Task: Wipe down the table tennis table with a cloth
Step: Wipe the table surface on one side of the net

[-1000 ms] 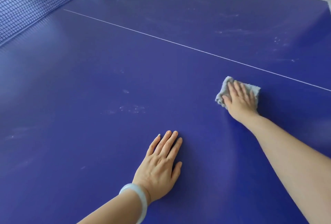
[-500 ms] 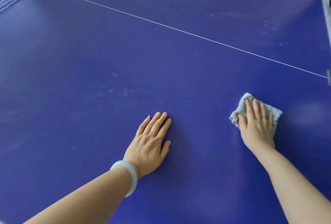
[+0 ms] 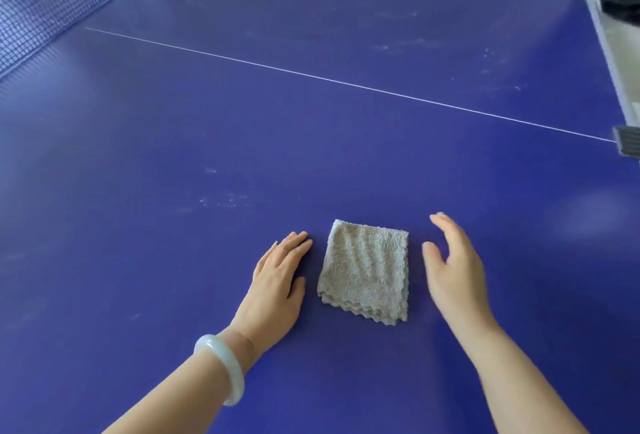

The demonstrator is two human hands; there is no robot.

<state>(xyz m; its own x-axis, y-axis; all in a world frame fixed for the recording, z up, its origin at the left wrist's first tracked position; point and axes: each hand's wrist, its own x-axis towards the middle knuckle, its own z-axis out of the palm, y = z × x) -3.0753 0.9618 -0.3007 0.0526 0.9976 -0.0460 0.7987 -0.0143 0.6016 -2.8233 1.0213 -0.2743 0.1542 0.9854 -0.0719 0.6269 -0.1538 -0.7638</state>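
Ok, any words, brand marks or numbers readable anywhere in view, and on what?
None. The blue table tennis table shows only a plain white line; the folded grey fleecy cloth, pale bangle and dark net carry no lettering.

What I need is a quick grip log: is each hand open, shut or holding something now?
Left hand: open, flat on the table, holding nothing.
Right hand: open, apart from the cloth, holding nothing.

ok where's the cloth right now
In the head view the cloth lies folded on the blue table, low and centre, between the left hand and the right hand, touching neither.
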